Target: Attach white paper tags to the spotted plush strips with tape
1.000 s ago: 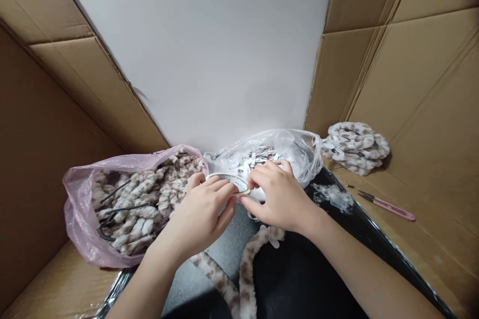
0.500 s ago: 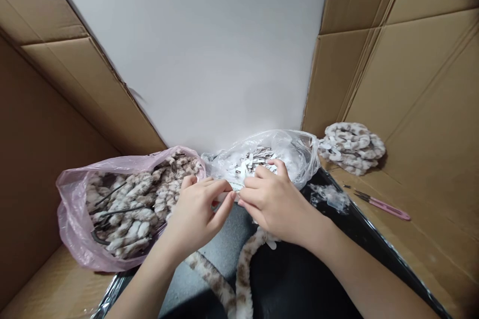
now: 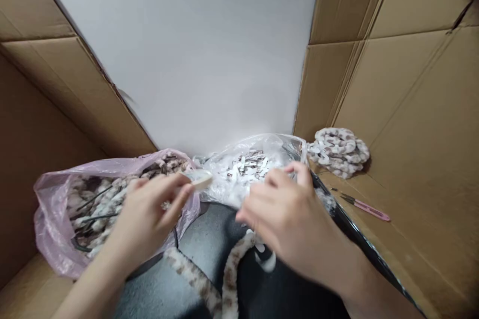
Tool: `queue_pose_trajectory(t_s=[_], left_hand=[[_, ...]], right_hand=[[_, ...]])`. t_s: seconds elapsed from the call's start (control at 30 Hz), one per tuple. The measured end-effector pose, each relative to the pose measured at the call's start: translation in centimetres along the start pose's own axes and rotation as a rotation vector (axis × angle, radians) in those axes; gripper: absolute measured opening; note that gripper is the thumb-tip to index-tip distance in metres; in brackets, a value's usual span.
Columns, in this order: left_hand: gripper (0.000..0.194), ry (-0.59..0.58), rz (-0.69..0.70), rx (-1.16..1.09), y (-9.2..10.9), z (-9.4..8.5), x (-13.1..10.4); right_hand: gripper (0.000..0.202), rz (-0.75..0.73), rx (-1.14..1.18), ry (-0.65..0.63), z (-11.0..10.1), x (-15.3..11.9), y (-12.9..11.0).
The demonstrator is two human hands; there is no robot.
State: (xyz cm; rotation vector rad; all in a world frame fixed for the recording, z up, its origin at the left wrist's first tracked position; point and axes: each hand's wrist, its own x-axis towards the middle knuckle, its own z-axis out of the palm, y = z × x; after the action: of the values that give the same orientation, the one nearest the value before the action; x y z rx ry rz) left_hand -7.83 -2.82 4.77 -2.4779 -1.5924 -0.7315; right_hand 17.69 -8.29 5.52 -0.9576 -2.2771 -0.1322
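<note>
The left hand (image 3: 153, 204) pinched a white ring (image 3: 202, 181) near the pink bag (image 3: 50, 209). The right hand (image 3: 288, 214) was curled and blurry, so I couldn't tell if it held anything. A fuzzy spotted strip (image 3: 230, 279) lay below them

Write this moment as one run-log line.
left hand: holds pale roll | right hand: apart from roll, blurred, grip unclear | spotted furry strip: bottom centre | pink-handled tool: right, on cardboard
</note>
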Motion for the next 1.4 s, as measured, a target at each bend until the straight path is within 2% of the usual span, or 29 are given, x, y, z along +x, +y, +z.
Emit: queue_pose_trajectory(t_s=[0.07, 0.17, 0.23, 0.33, 0.4, 0.47, 0.6, 0.63, 0.67, 0.73, 0.8, 0.87, 0.97, 1.03, 1.13, 1.27, 1.33, 1.4], left_hand=[[0.03, -0.196, 0.0, 0.023, 0.6, 2.3, -1.6], [0.036, -0.344, -0.101, 0.063, 1.2, 6.7, -3.9], [0.033, -0.369, -0.107, 0.119, 0.9, 8.9, -4.9], [0.032, -0.416, -0.051, 0.2, 0.2, 10.5, -5.3], [0.033, -0.452, -0.016, 0.218, 0.1, 10.8, -5.1], [0.03, -0.466, 0.002, 0.232, 0.5, 10.8, -4.8], [0.024, -0.339, -0.009, 0.195, 2.6, 10.6, -4.5], [0.026, -0.343, 0.004, 0.142, 3.4, 10.6, -4.5], [0.03, -0.397, 0.029, 0.074, 4.2, 10.7, -4.5], [0.031, -0.552, 0.03, 0.009, 5.6, 11.1, -4.7], [0.024, -0.637, 0.001, 0.0, 6.6, 11.7, -4.9], [0.019, -0.66, -0.018, -0.036, 7.0, 12.2, -5.1], [0.024, -0.646, -0.045, -0.204, 6.9, 12.7, -5.4], [0.03, -0.635, -0.1, -0.382, 6.8, 12.7, -5.6], [0.038, -0.649, -0.243, -0.7, 6.6, 12.8, -6.2], [0.042, -0.788, -0.487, -1.135, 6.1, 13.1, -7.0], [0.045, -0.871, -0.592, -1.277, 5.8, 13.3, -7.2], [0.046, -0.891, -0.652, -1.36, 5.7, 13.4, -7.4]], right_hand=[[0.023, 0.141, 0.12, -0.049, 0.1, 0.6, 1.7], [0.023, 0.214, 0.384, -0.125, 0.8, 1.5, 4.3], [0.023, 0.235, 0.499, -0.113, 1.3, 1.6, 5.4], [0.016, 0.24, 0.549, -0.017, 1.4, 1.3, 6.3], [0.007, 0.243, 0.518, 0.068, 1.2, 0.9, 6.8], [0.025, 0.274, 0.499, 0.16, 0.8, 0.6, 7.4], [0.056, 0.336, 0.565, 0.346, 0.4, 0.0, 8.8], [0.061, 0.339, 0.6, 0.374, 0.7, -0.3, 8.9], [0.065, 0.344, 0.638, 0.38, 1.2, -0.8, 8.9], [0.072, 0.387, 0.713, 0.312, 3.2, -2.5, 8.4], [0.079, 0.503, 0.75, 0.152, 5.9, -5.0, 7.3], [0.091, 0.64, 0.78, 0.041, 8.8, -7.8, 6.1], [0.1, 0.754, 0.832, 0.031, 12.0, -10.7, 4.8], [0.096, 0.772, 0.882, 0.069, 13.0, -11.3, 4.3], [0.086, 0.785, 0.941, 0.147, 12.9, -10.6, 4.0], [0.083, 0.763, 0.882, 0.247, 11.7, -9.0, 4.0], [0.084, 0.727, 0.802, 0.268, 11.3, -8.4, 4.0], [0.086, 0.689, 0.722, 0.266, 11.4, -8.1, 3.9]])
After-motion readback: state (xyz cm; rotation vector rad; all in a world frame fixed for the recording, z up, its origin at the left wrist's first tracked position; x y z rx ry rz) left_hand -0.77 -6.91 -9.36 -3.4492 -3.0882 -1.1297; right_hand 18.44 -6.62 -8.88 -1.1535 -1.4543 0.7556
